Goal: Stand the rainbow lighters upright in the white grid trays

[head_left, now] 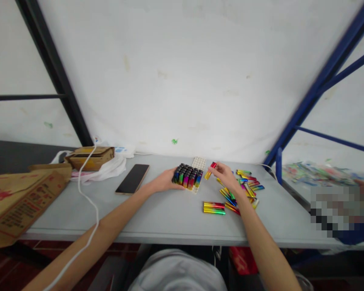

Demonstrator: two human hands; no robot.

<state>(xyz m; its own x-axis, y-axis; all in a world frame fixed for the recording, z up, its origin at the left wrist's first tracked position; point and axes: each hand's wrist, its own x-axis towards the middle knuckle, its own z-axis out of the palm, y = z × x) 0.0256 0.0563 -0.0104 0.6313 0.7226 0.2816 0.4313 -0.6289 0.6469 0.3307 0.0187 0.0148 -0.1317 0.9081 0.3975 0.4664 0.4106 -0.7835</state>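
Reaching forward, your left hand (167,180) clasps the black-topped tube cluster (188,175). Your right hand (226,174) pinches a red-and-gold tube (209,172).

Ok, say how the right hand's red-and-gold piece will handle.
The red-and-gold piece could be slippery, being glossy; seems light, pinched in the right hand; and, being slim, might tip if stood alone.

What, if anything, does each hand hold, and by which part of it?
The right hand pinches a red-and-gold cylinder near its middle. The left hand touches the left side of the dark-topped cylinders; whether it grips them cannot be told.
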